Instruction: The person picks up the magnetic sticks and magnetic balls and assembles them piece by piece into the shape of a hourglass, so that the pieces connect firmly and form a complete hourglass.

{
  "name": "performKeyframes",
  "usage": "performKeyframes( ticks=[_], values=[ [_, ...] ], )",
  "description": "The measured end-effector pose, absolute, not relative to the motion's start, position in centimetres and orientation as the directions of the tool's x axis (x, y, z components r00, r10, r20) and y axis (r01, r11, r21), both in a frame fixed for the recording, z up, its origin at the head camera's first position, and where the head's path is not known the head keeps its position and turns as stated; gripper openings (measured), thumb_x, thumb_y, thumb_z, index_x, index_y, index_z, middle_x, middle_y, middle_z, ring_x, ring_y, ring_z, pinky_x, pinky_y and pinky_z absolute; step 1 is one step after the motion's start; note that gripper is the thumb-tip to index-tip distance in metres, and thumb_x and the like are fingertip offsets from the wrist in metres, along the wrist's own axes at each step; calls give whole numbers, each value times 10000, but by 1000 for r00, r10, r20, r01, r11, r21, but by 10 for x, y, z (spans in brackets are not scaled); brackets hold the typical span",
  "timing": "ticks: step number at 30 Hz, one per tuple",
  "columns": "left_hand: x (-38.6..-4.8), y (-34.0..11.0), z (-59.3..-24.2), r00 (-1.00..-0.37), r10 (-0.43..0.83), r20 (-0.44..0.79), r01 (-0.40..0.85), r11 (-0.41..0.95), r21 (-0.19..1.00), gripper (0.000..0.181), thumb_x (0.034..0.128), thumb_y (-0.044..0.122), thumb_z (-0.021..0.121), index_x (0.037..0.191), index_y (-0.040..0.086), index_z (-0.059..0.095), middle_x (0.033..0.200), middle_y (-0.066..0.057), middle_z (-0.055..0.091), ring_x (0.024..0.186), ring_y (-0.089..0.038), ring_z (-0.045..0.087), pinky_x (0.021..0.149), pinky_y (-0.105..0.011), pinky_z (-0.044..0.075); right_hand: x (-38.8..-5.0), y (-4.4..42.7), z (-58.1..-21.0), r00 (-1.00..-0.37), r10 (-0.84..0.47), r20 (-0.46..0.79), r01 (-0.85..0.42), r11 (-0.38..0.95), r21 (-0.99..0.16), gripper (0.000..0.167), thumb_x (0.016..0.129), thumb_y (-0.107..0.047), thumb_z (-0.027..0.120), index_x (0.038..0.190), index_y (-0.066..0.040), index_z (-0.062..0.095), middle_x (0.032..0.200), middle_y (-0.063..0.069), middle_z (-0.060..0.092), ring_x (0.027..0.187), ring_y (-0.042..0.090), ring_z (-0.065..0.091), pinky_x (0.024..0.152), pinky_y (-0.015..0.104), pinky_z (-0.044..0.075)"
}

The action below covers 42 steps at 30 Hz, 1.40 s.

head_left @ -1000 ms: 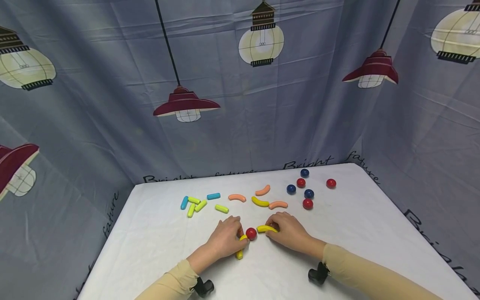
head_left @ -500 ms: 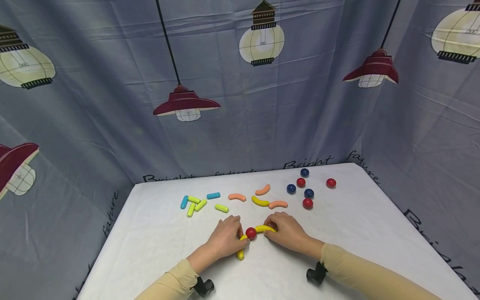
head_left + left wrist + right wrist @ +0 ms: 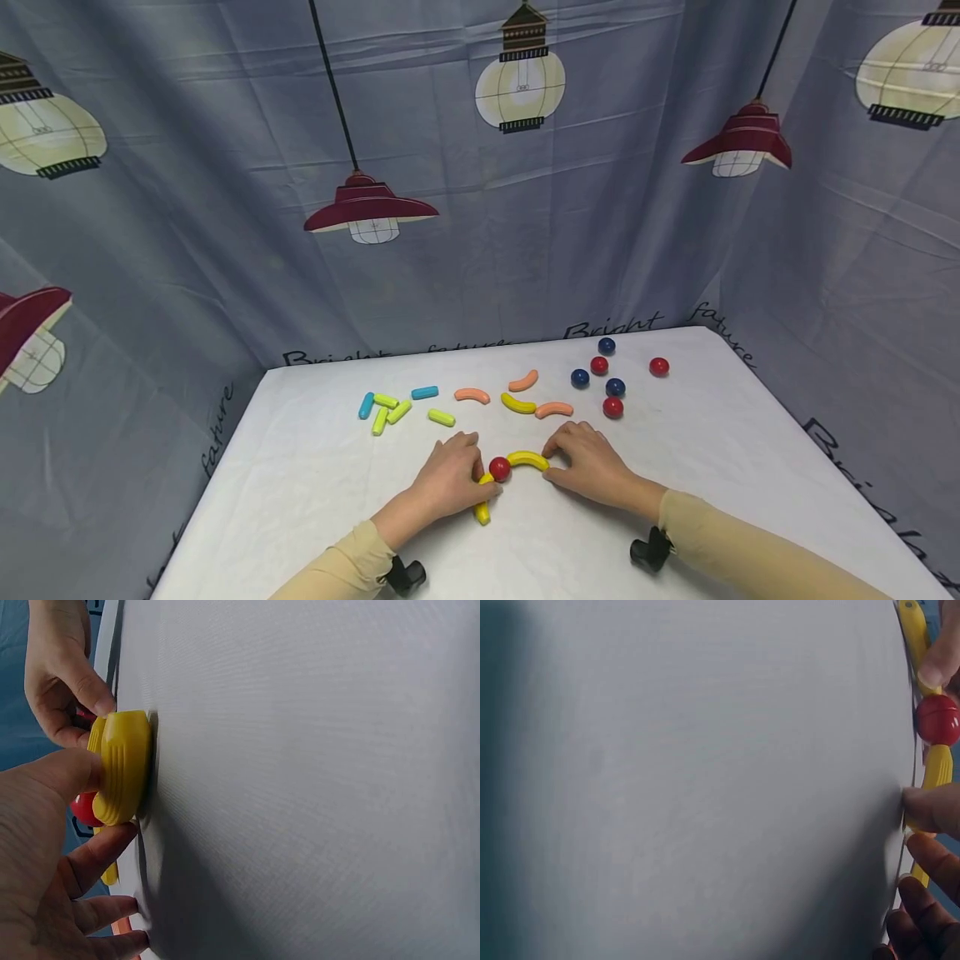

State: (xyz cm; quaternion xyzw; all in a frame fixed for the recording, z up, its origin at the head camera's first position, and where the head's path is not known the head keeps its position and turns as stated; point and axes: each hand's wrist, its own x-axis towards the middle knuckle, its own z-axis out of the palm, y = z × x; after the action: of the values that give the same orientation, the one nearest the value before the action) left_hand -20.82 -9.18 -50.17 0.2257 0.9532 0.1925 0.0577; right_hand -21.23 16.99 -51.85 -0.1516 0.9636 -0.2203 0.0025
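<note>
My left hand (image 3: 450, 477) pinches a yellow curved toy rod (image 3: 482, 510) between thumb and forefinger. In the left wrist view this yellow rod (image 3: 124, 765) shows ridged ends. A shiny red ball (image 3: 499, 468) touches its upper end. From the ball's other side a second yellow curved rod (image 3: 528, 458) reaches to the right, its near end against the ball. My right hand (image 3: 588, 462) stands at that rod's right end, thumb and fingers spread apart around it. In the right wrist view the thumb partly covers the second rod (image 3: 937, 766).
Behind the hands lie green straight rods (image 3: 441, 417), blue straight rods (image 3: 424, 392), orange curved rods (image 3: 472, 395) and another yellow curved rod (image 3: 518, 403). Dark blue balls (image 3: 580, 378) and red balls (image 3: 612, 407) sit at the back right. A white cloth (image 3: 315, 475) covers the table.
The right hand brought the second yellow rod left against the red ball, then its fingers parted and drew back right. The left hand has stayed on its rod.
</note>
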Motion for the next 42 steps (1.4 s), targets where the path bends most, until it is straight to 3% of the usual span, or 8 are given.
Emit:
performKeyframes(
  ticks=[7, 10, 14, 22, 25, 28, 36, 42],
  values=[
    [-206, -95, -500, -890, 457, -6, 406, 798, 445, 472, 845, 616, 747, 701, 201, 574, 1385, -173, 594, 1364, -383, 479, 1076, -724, 323, -213, 162, -518, -953, -292, 78, -297, 854, -428, 250, 785, -318, 893, 977, -261, 745, 980, -121, 593, 997, 152, 503, 926, 419, 453],
    [-207, -95, -500, -893, 449, -3, 397, 793, 461, 464, 879, 641, 690, 796, 191, 611, 1160, -62, 660, 1208, -282, 574, 1066, -723, 334, -213, 157, -517, -949, -306, 80, -310, 848, -429, 228, 794, -314, 889, 971, -268, 752, 974, -117, 594, 1002, 159, 508, 918, 427, 450],
    [-207, -94, -498, -897, 441, -3, 388, 793, 470, 413, 933, 578, 656, 912, 166, 652, 896, 47, 578, 994, -197, 590, 1054, -718, 348, -215, 149, -516, -935, -344, 86, -346, 834, -430, 201, 818, -293, 873, 983, -277, 759, 994, -112, 601, 1035, 167, 518, 920, 438, 448],
    [-208, -91, -497, -907, 422, -4, 374, 808, 455, 245, 929, 401, 689, 843, 174, 663, 1141, -66, 663, 1228, -288, 579, 1068, -710, 346, -218, 131, -518, -912, -401, 88, -391, 783, -483, 176, 867, -256, 833, 1031, -280, 774, 1008, -119, 610, 1052, 161, 517, 895, 429, 431],
    [-208, -90, -497, -910, 415, -13, 367, 818, 442, 243, 912, 382, 711, 824, 160, 668, 1318, -139, 632, 1321, -327, 529, 1070, -706, 350, -217, 125, -517, -909, -409, 81, -392, 769, -505, 168, 880, -254, 821, 1038, -288, 779, 998, -126, 612, 1064, 166, 522, 888, 431, 429],
    [-209, -90, -498, -912, 410, -26, 360, 827, 432, 243, 901, 372, 726, 812, 152, 675, 1388, -165, 600, 1351, -340, 507, 1076, -701, 347, -216, 122, -517, -909, -409, 81, -392, 772, -500, 165, 886, -260, 815, 1042, -299, 779, 999, -136, 610, 1074, 167, 526, 894, 434, 435],
    [-209, -89, -497, -911, 413, -20, 370, 836, 406, 241, 888, 363, 743, 791, 155, 669, 1357, -154, 617, 1310, -329, 541, 1067, -680, 377, -215, 120, -516, -909, -409, 78, -395, 788, -473, 184, 879, -260, 823, 1056, -259, 775, 998, -121, 609, 1078, 178, 527, 923, 448, 449],
    [-208, -89, -496, -912, 409, -22, 369, 844, 388, 250, 893, 376, 736, 798, 152, 680, 1362, -151, 617, 1303, -322, 551, 1082, -522, 443, -218, 122, -518, -905, -420, 68, -405, 799, -446, 225, 856, -264, 847, 1064, -250, 763, 1034, -112, 608, 1101, 190, 531, 967, 470, 456]
  ],
)
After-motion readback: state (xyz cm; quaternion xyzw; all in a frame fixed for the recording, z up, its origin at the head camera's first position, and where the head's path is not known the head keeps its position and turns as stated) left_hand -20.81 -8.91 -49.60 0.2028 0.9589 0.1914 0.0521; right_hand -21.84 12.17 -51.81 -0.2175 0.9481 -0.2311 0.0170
